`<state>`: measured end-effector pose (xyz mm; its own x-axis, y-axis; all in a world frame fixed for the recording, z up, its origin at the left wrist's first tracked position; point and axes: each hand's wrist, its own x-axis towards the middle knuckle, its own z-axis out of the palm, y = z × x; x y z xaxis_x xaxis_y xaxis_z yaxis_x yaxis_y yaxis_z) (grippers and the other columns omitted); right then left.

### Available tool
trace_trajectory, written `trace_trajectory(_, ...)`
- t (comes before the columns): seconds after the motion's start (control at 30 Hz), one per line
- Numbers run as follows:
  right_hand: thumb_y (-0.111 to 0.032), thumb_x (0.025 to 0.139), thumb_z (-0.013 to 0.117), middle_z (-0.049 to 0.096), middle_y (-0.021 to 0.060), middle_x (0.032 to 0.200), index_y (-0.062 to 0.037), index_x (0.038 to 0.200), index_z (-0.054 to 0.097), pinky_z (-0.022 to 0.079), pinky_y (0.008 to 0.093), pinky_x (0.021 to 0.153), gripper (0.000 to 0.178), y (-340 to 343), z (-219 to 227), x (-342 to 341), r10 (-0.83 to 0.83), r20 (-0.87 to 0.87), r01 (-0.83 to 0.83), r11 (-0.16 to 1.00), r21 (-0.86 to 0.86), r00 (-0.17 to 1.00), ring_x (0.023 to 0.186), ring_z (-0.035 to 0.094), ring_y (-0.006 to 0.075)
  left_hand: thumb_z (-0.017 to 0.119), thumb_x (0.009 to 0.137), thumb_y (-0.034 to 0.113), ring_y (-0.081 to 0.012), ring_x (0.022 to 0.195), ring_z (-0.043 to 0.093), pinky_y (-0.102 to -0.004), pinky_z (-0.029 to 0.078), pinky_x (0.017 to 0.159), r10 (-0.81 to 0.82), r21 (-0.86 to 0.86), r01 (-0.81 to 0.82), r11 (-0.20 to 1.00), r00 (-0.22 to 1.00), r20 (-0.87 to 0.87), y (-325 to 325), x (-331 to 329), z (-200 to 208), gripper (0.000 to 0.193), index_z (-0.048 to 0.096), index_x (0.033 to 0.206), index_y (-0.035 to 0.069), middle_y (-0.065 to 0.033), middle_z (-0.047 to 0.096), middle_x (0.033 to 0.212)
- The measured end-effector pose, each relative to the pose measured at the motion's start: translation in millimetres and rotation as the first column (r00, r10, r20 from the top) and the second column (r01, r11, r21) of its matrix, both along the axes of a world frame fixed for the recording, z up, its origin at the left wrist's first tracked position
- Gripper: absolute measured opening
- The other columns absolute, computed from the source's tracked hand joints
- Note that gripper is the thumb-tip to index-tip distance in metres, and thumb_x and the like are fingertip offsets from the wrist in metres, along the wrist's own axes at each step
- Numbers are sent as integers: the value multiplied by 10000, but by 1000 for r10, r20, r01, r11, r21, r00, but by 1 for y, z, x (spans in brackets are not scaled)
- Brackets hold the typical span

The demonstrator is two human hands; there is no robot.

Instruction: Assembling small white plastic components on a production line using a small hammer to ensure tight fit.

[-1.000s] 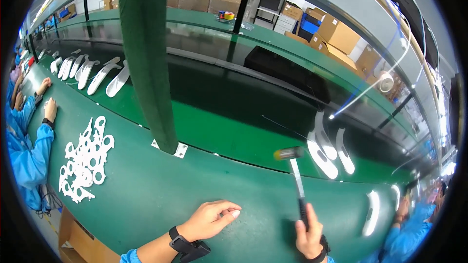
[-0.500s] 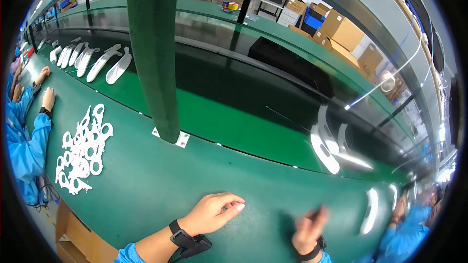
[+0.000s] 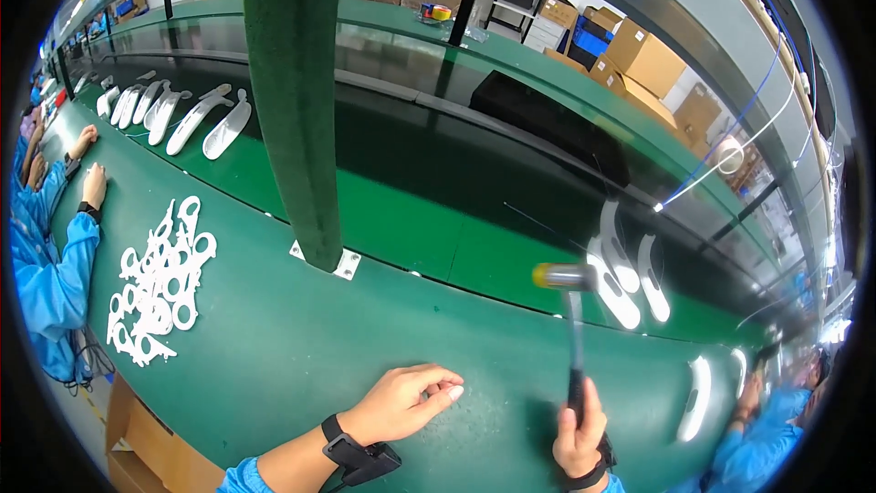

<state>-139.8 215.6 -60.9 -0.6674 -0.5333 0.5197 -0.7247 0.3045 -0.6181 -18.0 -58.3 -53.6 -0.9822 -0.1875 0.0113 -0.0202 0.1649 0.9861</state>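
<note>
Head view, right hand [image 3: 580,438], grip wrapped round hammer [image 3: 576,338], long axis pointing away, yellow face [image 3: 545,276] leftward

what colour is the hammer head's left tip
The tip is yellow, best seen in the head view.

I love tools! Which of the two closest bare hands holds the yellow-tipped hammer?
The bare right hand: it grips the black-handled, yellow-tipped hammer; the bare left hand holds none.
</note>
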Motion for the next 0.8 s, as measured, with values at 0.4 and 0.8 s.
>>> trace_trajectory(0.4,-59,763,747,622,102,698,23,1175,598,484,282,560,445,-19,29,1,-58,158,-5,930,368,986,559,585,172,627,932,181,-158,737,639,-282,512,616,-16,-18,16,1000,1000,-18,-1,0,-1,218,657,1072,17,-91,664,881)
trace_trajectory(0.8,-124,758,783,645,102,724,-4,1199,605,509,291,554,490,-19,30,-2,-46,169,-19,931,364,985,587,640,188,648,912,145,-133,696,631,-257,508,572,-20,-32,20,999,1000,11,-1,-4,1,206,665,1069,13,-85,660,853)
